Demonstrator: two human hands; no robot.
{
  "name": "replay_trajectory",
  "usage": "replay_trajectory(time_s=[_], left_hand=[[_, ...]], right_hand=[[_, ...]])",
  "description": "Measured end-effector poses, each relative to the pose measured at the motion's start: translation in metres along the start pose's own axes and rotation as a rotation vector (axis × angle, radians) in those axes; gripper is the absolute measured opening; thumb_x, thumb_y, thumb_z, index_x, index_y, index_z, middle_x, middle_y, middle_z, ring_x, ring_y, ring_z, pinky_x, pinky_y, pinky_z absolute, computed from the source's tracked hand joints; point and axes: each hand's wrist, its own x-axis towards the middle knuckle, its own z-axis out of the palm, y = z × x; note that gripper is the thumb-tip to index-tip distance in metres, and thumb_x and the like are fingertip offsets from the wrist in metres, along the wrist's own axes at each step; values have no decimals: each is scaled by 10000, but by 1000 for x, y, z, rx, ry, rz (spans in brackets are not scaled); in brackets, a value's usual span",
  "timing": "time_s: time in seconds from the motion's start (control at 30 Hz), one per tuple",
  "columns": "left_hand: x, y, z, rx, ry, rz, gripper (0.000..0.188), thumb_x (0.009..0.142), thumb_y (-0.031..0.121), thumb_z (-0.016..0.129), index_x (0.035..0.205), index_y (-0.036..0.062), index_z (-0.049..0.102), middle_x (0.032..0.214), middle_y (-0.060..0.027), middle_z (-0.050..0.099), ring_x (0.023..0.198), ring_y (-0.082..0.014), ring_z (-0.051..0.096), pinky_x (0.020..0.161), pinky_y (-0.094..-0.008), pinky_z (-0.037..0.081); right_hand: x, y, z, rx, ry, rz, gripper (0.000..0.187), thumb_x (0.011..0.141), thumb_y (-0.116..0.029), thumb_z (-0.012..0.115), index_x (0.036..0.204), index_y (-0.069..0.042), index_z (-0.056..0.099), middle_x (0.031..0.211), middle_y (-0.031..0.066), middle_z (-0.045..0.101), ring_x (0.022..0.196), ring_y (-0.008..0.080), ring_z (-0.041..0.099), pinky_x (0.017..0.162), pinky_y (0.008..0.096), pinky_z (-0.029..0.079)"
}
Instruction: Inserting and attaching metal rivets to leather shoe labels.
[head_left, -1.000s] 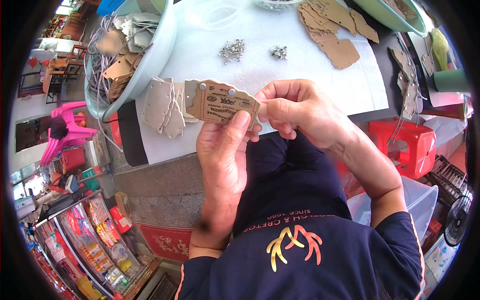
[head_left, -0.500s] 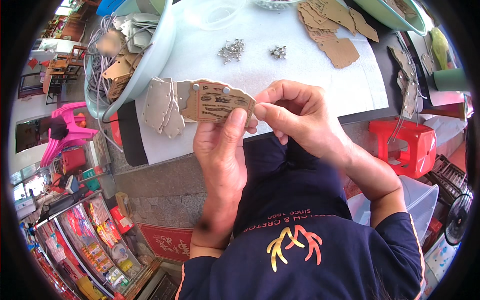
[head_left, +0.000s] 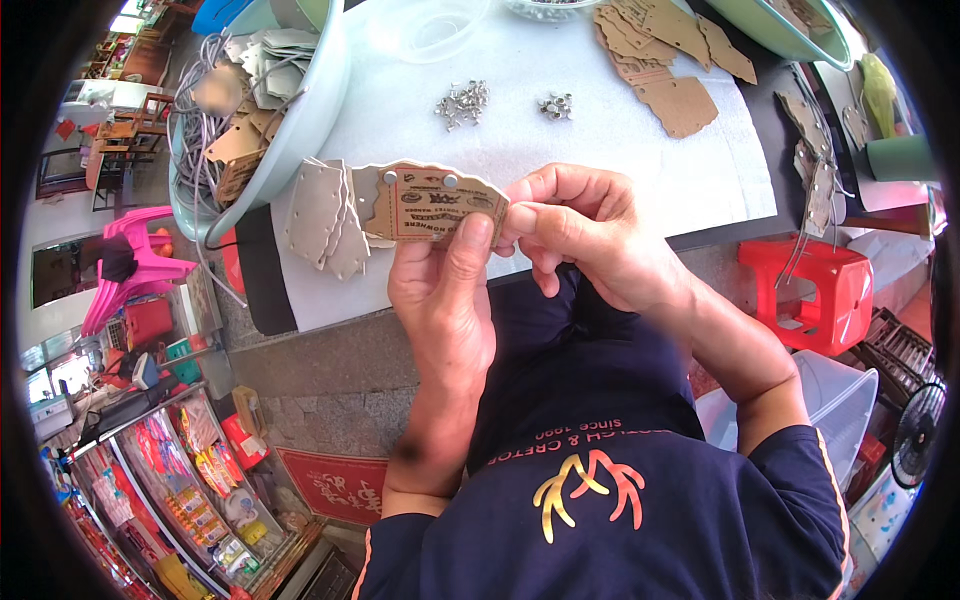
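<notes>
Over the sheet (head_left: 610,150), white, matt and faintly textured, the card (head_left: 430,205) looks like matt cardboard with shiny metal studs (head_left: 450,182). On the sheet lie glossy metal rivets (head_left: 463,103); left of it, a smooth plastic tub (head_left: 325,90); right, a glossy plastic stool (head_left: 852,285); below, a matt cloth shirt (head_left: 690,520).
</notes>
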Motion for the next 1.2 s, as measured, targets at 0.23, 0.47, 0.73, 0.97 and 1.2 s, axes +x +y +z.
replay_trajectory(time_s=[0.23, 0.47, 0.73, 0.97, 1.2], left_hand=[[2, -4, 0, 15, -3, 39, 255, 924, 51, 606, 1171, 6, 567, 985, -41, 634, 860, -95, 550, 770, -276, 445], [2, -5, 7, 77, 59, 79, 223, 943, 68, 559, 1157, 5, 567, 987, -45, 614, 863, -121, 538, 788, -300, 443], [1, 0, 2, 18, -11, 52, 213, 940, 75, 571, 1145, 19, 567, 981, -26, 607, 841, -114, 527, 783, -295, 438], [6, 5, 0, -236, -128, -129, 183, 935, 107, 597, 1104, 36, 581, 965, -28, 618, 841, -107, 542, 754, -296, 441], [8, 4, -8, -427, -135, -419, 213, 927, 164, 624, 1107, 55, 589, 941, -14, 623, 820, -108, 544, 762, -288, 453]], right_hand=[[1, 6, 4, 75, 66, -47, 195, 942, -188, 611, 958, 5, 622, 823, 94, 649, 598, 68, 541, 516, 229, 490], [4, 5, 4, 72, 83, -15, 200, 948, -209, 607, 963, -9, 604, 794, 68, 628, 540, 39, 415, 481, 192, 366], [3, -7, 1, 87, -10, 84, 174, 925, -175, 606, 938, -4, 634, 782, 20, 615, 600, 44, 483, 517, 206, 404], [3, -3, -4, 13, -46, 14, 216, 937, -175, 597, 1026, 21, 618, 783, 65, 640, 575, 50, 461, 503, 197, 375], [-1, 1, 4, -89, -21, -132, 200, 913, -179, 632, 999, 2, 639, 754, 7, 622, 602, 35, 503, 536, 196, 418]])
